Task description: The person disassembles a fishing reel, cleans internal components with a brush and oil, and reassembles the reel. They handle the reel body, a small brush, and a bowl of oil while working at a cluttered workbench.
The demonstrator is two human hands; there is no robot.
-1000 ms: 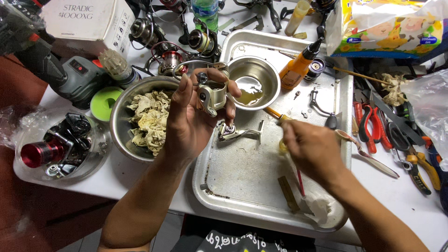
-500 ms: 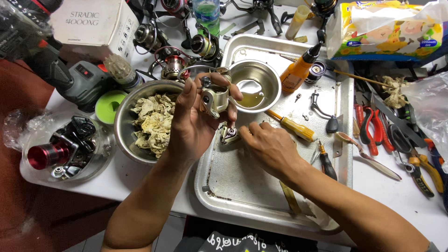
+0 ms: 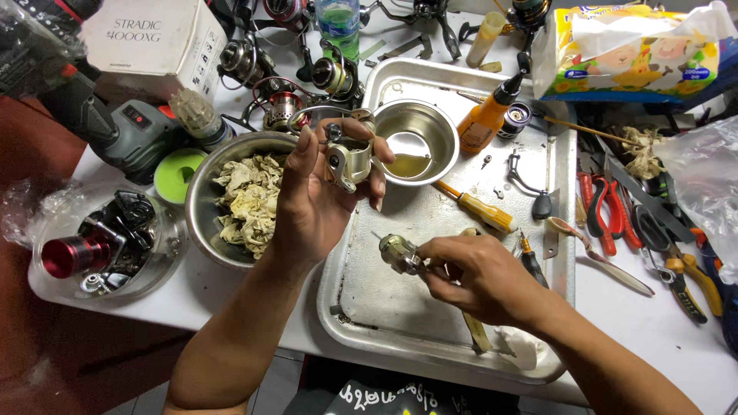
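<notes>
A white table is spread with gear, and a metal tray is laid across its middle; every place here is given from that tray. To its left a large steel bowl is seen, stuffed with crumpled stained rags. Further left a clear tub is filled with dark parts and a red spool. Beyond the tray's top-left corner a white box is set, with several reels clustered beside it. Off the top-right corner a tissue pack is parked; to the right, red-handled pliers are strewn among other tools.

Inside the tray, at its top, a small steel bowl is holding a little yellowish liquid. Just right of it an orange oil bottle is lying tilted. Below that, a yellow-handled screwdriver is resting on the tray floor.

Over the tray's left edge the left hand is raised, palm up, and a pale metal reel body is gripped between thumb and fingers, held clear of the tray. Lower down, over the tray's middle, the right hand is closed around a small gear part, pinched at the fingertips just above the tray floor. The two parts are kept apart, the reel body higher and nearer the small bowl.
</notes>
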